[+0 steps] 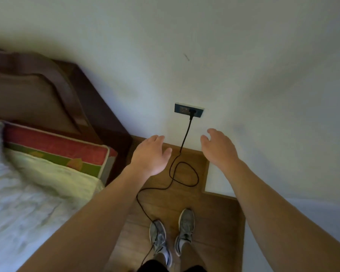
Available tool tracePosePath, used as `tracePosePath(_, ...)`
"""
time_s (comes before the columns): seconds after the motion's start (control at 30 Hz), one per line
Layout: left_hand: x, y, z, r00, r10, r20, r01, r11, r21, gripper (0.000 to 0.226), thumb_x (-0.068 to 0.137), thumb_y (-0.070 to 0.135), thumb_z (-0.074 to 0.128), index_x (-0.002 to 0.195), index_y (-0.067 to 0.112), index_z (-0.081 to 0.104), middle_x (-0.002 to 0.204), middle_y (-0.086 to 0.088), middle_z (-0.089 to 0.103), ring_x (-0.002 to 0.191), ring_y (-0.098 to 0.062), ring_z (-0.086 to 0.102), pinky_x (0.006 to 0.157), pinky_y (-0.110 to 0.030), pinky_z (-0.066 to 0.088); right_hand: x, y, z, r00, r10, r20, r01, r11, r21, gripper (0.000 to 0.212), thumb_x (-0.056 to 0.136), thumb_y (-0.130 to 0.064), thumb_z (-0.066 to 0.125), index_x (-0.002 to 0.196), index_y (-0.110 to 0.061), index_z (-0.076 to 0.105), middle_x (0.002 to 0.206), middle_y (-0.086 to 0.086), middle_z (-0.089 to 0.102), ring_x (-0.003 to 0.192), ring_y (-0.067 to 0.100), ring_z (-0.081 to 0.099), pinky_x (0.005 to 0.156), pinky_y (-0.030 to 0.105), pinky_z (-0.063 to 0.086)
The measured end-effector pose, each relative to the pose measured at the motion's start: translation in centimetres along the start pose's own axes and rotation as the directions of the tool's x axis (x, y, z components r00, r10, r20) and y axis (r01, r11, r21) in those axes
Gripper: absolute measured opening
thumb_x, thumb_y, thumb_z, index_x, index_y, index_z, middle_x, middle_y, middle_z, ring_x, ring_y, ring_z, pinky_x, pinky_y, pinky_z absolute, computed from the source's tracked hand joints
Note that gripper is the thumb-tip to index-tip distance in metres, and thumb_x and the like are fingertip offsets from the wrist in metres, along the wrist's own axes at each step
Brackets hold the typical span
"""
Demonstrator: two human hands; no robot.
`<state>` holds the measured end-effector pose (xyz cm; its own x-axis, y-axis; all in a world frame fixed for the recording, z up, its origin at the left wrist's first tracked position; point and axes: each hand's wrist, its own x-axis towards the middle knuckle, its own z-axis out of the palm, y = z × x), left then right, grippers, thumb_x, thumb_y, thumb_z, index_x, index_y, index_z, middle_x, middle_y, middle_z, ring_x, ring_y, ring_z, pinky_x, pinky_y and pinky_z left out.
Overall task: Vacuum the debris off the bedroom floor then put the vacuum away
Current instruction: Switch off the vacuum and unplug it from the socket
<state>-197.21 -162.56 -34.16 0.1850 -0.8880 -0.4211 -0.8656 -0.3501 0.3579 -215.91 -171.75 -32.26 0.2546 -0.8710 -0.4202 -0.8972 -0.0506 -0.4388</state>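
**Q:** Status, item by item?

**A:** Item 1, hands. My left hand (151,154) and right hand (218,148) are both stretched out toward the wall (243,65), well apart. Fingers are loose and spread and they hold nothing. The right is a bit more cupped. I judge it's a reach for the plug, prob. to pull it.

**Q:** Vacuum?

**A:** Item 2, vacuum: not in view. Only its cord (186,133) shows. It's thin, black and round, w/ a black plug (191,112) seated in a dark rectangular outlet (188,109) low on the wall. It hangs down, makes one slack loop on the floor (220,213), then runs past my left shoe (158,238) and out the bottom edge. I take it the machine is behind me. The slack means no pull on the plug.

**Q:** Floor condition?

**A:** Item 3, floor: wood planks, mid-brown, smooth, slight sheen. No debris I can make out, though the pic is soft, so can't be sure.

**Q:** Misc.?

**A:** Item 4, bed (28,193) on my left, w/ a crumpled pale sheet. There's a pillow (57,146) w/ a red and green panel, piped edge, soft. The headboard (37,91) is dark wood w/ a padded brown panel, set against the wall. Item 5, grey mesh running shoes, laced. The right shoe (185,230) is clear of the cord.

**Q:** Risk?

**A:** The loop is near my feet, so a trip or snag is poss. I'd grip the plug body, not the cord.
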Motion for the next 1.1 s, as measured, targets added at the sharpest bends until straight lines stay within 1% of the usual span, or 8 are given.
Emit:
tracePosePath(0.23, 6.5, -0.8, 6.1, 0.999, -0.005, 0.043, 0.014, 0.979, -0.204, 0.069, 0.101, 0.051, 0.051, 0.159, 0.020, 0.027, 0.163, -0.001, 0.033, 0.149, -0.021, 0.033, 0.118, -0.039, 0.032, 7.0, 1.1, 5.0, 0.993, 0.109, 0.041, -0.115, 0.976, 0.185, 0.055, 0.106, -0.045, 0.034, 0.152, -0.015, 0.037, 0.153, 0.006, 0.046, 0.139, 0.026, 0.045, 0.110, 0.038, 0.037)
tracePosePath(0.3, 8.3, -1.0, 8.1, 0.998, -0.013, 0.054, 0.026, 0.969, -0.246, 0.070, 0.101, 0.050, 0.053, 0.159, 0.021, 0.027, 0.163, 0.000, 0.034, 0.148, -0.020, 0.034, 0.117, -0.038, 0.033, 9.1, 1.6, 6.2, 0.990, 0.141, 0.022, -0.142, 0.967, 0.210, 0.054, 0.105, -0.046, 0.034, 0.148, -0.014, 0.043, 0.146, 0.007, 0.053, 0.132, 0.026, 0.051, 0.106, 0.039, 0.041)
tracePosePath(0.4, 10.8, -1.4, 10.9, 0.997, -0.028, 0.073, 0.049, 0.954, -0.296, 0.071, 0.100, 0.048, 0.056, 0.159, 0.022, 0.027, 0.163, 0.001, 0.034, 0.147, -0.020, 0.036, 0.116, -0.036, 0.034, 11.8, 2.3, 7.8, 0.985, 0.173, -0.004, -0.166, 0.951, 0.261, 0.054, 0.104, -0.048, 0.033, 0.138, -0.011, 0.053, 0.120, 0.004, 0.060, 0.114, 0.022, 0.059, 0.093, 0.035, 0.046)
tracePosePath(0.5, 12.7, -1.9, 13.6, 0.996, -0.026, 0.087, 0.053, 0.944, -0.326, 0.070, 0.100, 0.046, 0.057, 0.159, 0.022, 0.027, 0.162, 0.001, 0.036, 0.146, -0.020, 0.039, 0.115, -0.036, 0.035, 13.7, 2.6, 8.9, 0.985, 0.173, -0.019, -0.158, 0.934, 0.322, 0.051, 0.106, -0.046, 0.033, 0.137, -0.011, 0.054, 0.122, 0.004, 0.060, 0.119, 0.023, 0.059, 0.093, 0.032, 0.044)
tracePosePath(0.63, 14.4, -2.6, 16.5, 0.998, -0.013, 0.058, 0.032, 0.942, -0.333, 0.062, 0.103, 0.041, 0.054, 0.157, 0.021, 0.032, 0.157, 0.002, 0.043, 0.142, -0.019, 0.044, 0.113, -0.035, 0.039, 15.4, 2.4, 9.9, 0.988, 0.143, -0.061, -0.097, 0.873, 0.477, 0.039, 0.107, -0.042, 0.035, 0.117, -0.014, 0.061, 0.090, -0.007, 0.055, 0.082, 0.006, 0.051, 0.083, 0.028, 0.040)
tracePosePath(0.83, 15.1, -3.3, 18.2, 0.996, 0.051, -0.075, -0.073, 0.945, -0.319, 0.034, 0.104, 0.031, 0.052, 0.136, 0.020, 0.058, 0.124, 0.004, 0.068, 0.111, -0.014, 0.065, 0.089, -0.030, 0.055, 16.8, 2.0, 10.5, 0.985, 0.124, -0.119, -0.023, 0.784, 0.620, 0.032, 0.106, -0.038, 0.040, 0.091, -0.018, 0.061, 0.081, -0.002, 0.060, 0.078, 0.011, 0.057, 0.070, 0.027, 0.045)
tracePosePath(0.97, 15.6, -3.4, 18.9, 0.988, 0.063, -0.141, -0.105, 0.945, -0.311, 0.017, 0.103, 0.029, 0.053, 0.110, 0.020, 0.067, 0.095, 0.007, 0.071, 0.082, -0.010, 0.068, 0.071, -0.038, 0.060, 17.6, 1.8, 10.6, 0.983, 0.121, -0.138, -0.001, 0.754, 0.656, 0.029, 0.105, -0.033, 0.045, 0.086, -0.021, 0.064, 0.091, 0.006, 0.070, 0.090, 0.022, 0.067, 0.085, 0.042, 0.056)
tracePosePath(1.1, 15.6, -3.4, 19.2, 0.983, 0.085, -0.165, -0.134, 0.940, -0.315, 0.015, 0.104, 0.025, 0.052, 0.102, 0.019, 0.065, 0.079, 0.008, 0.068, 0.062, -0.007, 0.063, 0.058, -0.038, 0.058, 17.9, 1.6, 10.5, 0.983, 0.099, -0.153, 0.027, 0.750, 0.661, 0.031, 0.106, -0.026, 0.044, 0.081, -0.022, 0.062, 0.082, 0.004, 0.068, 0.089, 0.026, 0.068, 0.087, 0.042, 0.057)
